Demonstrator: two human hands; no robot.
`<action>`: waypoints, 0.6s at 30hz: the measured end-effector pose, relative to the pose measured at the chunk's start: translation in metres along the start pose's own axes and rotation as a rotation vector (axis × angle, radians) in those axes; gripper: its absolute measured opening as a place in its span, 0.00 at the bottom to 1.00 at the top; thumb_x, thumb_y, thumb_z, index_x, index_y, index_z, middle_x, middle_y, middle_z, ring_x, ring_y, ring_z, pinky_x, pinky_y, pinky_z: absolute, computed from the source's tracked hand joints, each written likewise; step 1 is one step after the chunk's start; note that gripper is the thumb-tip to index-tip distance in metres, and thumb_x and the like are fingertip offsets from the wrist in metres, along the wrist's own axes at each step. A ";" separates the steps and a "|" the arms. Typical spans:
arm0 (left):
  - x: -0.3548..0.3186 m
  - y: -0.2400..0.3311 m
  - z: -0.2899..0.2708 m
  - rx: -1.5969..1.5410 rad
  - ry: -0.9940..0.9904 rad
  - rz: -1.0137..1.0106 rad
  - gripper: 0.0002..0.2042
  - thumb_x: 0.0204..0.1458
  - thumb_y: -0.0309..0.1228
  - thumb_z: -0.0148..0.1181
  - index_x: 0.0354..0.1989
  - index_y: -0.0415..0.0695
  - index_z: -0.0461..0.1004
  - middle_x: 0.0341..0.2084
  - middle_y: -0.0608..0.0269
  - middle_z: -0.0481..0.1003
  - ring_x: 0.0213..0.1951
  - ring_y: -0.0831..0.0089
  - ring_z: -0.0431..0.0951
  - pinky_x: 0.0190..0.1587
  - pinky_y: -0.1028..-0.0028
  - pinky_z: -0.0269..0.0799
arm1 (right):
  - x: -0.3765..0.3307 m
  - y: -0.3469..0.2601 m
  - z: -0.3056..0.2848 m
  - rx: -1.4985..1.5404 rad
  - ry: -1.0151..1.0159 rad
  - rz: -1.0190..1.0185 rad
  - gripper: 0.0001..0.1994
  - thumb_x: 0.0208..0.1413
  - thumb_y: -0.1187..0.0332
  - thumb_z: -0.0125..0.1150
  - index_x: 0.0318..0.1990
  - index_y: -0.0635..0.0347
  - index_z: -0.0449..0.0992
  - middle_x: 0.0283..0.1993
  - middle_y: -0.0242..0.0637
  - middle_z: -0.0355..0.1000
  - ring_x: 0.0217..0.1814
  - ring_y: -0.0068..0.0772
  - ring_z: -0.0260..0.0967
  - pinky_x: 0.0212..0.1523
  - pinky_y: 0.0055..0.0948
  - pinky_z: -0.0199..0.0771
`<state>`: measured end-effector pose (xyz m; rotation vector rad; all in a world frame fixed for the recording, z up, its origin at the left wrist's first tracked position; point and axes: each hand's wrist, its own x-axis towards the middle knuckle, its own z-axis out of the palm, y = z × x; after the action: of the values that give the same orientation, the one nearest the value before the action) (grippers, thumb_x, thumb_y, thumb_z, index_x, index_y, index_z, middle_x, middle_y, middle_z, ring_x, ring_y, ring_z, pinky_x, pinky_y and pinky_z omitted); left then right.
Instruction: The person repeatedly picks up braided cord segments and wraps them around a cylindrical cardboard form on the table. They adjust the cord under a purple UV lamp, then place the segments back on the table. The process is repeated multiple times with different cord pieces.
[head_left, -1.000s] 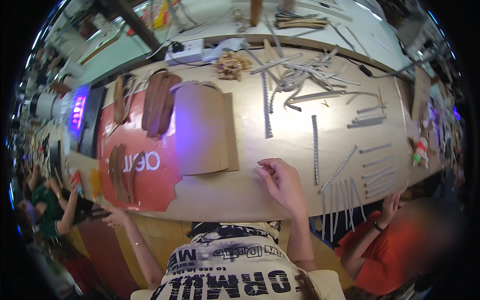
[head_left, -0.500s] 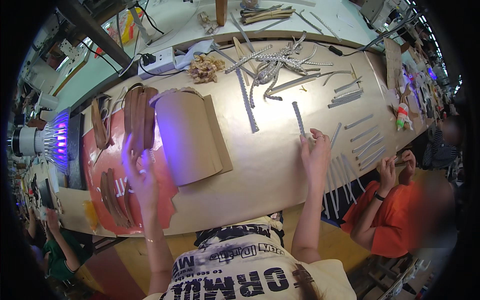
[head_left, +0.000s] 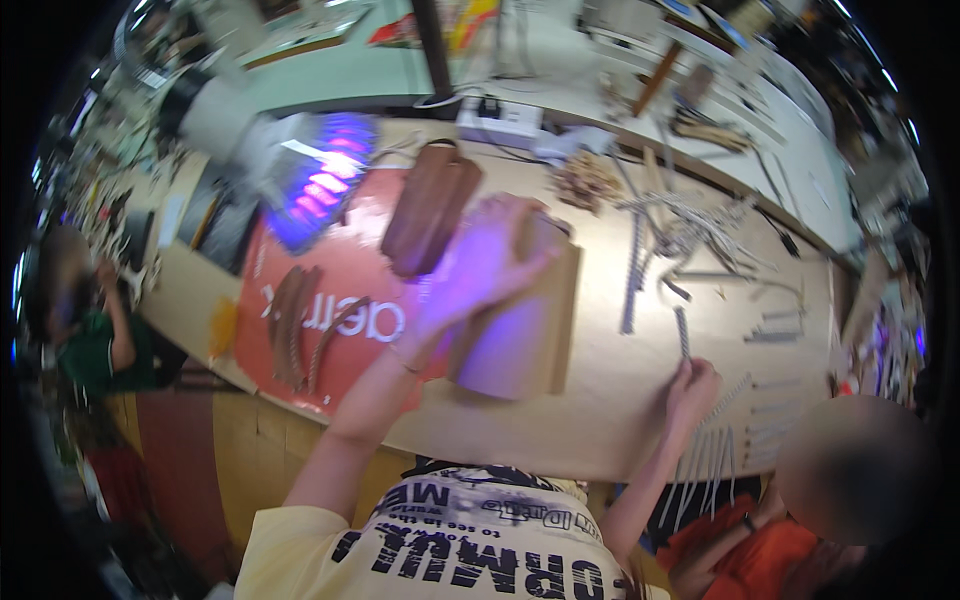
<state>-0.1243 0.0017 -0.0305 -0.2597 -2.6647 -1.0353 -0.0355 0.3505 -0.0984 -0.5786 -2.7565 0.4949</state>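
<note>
My left hand point(head_left: 488, 255), blurred and lit purple, reaches over a curved brown cardboard piece point(head_left: 510, 345). Its thumb and fingers are apart, and it seems to lie on the cardboard's upper part. Just left of it is a bundle of brown leather-like straps point(head_left: 432, 205). My right hand point(head_left: 692, 390) is closed on the near end of a short grey braided strip point(head_left: 682, 330), which points away from me. Beyond the strip lies a tangled pile of silvery braided strips point(head_left: 700, 228).
A lamp with purple light point(head_left: 318, 178) stands at the left above a red sheet point(head_left: 340, 370) bearing more brown strips point(head_left: 292, 325). Grey strips point(head_left: 775, 330) lie in rows at the right, near a person in an orange shirt point(head_left: 740, 545). A power strip point(head_left: 500, 120) sits behind.
My left hand has moved from beside the brown straps onto the curved cardboard. My right hand still holds the grey strip. The whole view has swung left.
</note>
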 end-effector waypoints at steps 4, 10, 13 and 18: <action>-0.022 0.019 -0.010 0.050 -0.022 -0.009 0.27 0.49 0.43 0.64 0.56 0.45 0.69 0.44 0.52 0.71 0.53 0.56 0.69 0.64 0.56 0.57 | 0.000 -0.005 0.002 -0.084 0.078 -0.070 0.09 0.62 0.71 0.52 0.42 0.68 0.75 0.39 0.50 0.72 0.41 0.49 0.70 0.45 0.40 0.69; 0.010 -0.053 -0.036 -0.439 0.105 -0.250 0.15 0.63 0.33 0.51 0.54 0.39 0.73 0.46 0.57 0.76 0.52 0.73 0.73 0.51 0.72 0.70 | 0.007 -0.013 -0.022 0.672 -0.061 0.157 0.12 0.67 0.68 0.49 0.47 0.68 0.73 0.35 0.36 0.72 0.34 0.25 0.68 0.36 0.25 0.68; 0.052 -0.101 -0.041 -0.168 0.210 -0.071 0.11 0.58 0.32 0.56 0.44 0.41 0.79 0.36 0.55 0.76 0.46 0.62 0.75 0.51 0.64 0.69 | 0.003 -0.034 -0.031 0.865 -0.211 0.130 0.13 0.67 0.65 0.50 0.49 0.65 0.73 0.31 0.29 0.69 0.29 0.14 0.62 0.30 0.18 0.64; 0.086 -0.123 -0.022 0.459 -0.140 0.144 0.10 0.51 0.35 0.60 0.39 0.46 0.81 0.41 0.55 0.74 0.49 0.56 0.72 0.53 0.59 0.65 | -0.008 -0.077 -0.035 0.979 -0.389 0.142 0.11 0.66 0.67 0.52 0.49 0.65 0.73 0.28 0.26 0.65 0.26 0.12 0.57 0.27 0.15 0.59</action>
<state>-0.2338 -0.0967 -0.0660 -0.4297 -2.8610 -0.3557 -0.0423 0.2904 -0.0392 -0.4332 -2.3342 1.9778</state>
